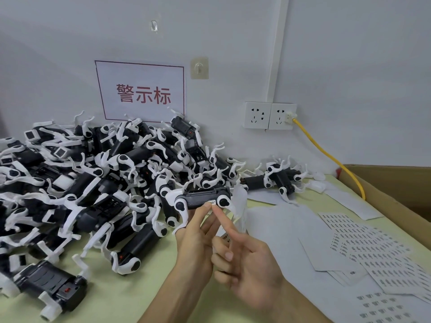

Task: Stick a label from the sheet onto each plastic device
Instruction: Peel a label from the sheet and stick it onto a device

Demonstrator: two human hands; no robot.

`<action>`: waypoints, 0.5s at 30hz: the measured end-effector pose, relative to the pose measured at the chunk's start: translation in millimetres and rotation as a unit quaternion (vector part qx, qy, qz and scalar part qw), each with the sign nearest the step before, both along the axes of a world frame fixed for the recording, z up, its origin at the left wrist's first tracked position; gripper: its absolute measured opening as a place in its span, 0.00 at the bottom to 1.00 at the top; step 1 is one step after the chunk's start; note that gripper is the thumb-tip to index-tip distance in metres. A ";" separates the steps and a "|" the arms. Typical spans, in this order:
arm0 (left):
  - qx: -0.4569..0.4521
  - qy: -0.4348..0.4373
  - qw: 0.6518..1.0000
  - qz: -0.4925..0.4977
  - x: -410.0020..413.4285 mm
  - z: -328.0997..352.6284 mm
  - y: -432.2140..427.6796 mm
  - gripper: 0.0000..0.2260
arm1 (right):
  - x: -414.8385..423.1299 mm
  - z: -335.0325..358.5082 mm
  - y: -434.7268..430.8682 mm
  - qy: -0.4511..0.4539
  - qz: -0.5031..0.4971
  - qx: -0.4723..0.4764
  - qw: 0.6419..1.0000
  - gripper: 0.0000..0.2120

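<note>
- The print on the tiny white label [212, 202] is way too small to read. It sits on the lower edge of the black-and-white device [203, 198], right under a fingertip.
- A pale, curling strip of paper [240, 206] sits behind the fingers. Can't tell which hand holds it, if either does.
- The pile of devices [93, 171] runs off the left edge, so no clue how far it goes. The bottom-most ones are cut off too.
- Both forearms are cropped by the bottom of the shot.
- The left hand [196, 236] has its fingers wrapped up around the device from below, holding it raised in front of the pile.
- The right hand [245, 259] has its index finger straight out, tip pressing on the label, with the other fingers loosely bent.
- The label sheets [373, 252] are fanned out on the right, overlapping plain grey sheets.
- The table [140, 290] has a pale green top.
- A cardboard box [396, 183] sits at the far right.
- The wall is white with a red-lettered sign [142, 92], two stick-on hooks, and double sockets [270, 115] with a yellow cable [331, 157] plugged in.
</note>
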State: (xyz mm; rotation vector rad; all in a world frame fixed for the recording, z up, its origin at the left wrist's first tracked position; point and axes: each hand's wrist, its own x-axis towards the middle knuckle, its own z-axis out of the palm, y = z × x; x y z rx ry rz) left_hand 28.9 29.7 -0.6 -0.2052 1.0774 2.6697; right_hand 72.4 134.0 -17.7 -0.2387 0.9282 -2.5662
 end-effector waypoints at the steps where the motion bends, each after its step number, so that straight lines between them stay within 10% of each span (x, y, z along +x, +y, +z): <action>1: -0.004 0.001 1.000 0.003 -0.5 -0.3 -0.1 0.23 | -0.1 -0.1 -0.3 -0.001 -0.002 0.002 1.000 0.21; 15: 0.053 0.043 0.993 0.101 -11.2 5.3 -8.8 0.04 | -3.3 -0.7 5.3 0.011 -0.006 0.007 1.000 0.21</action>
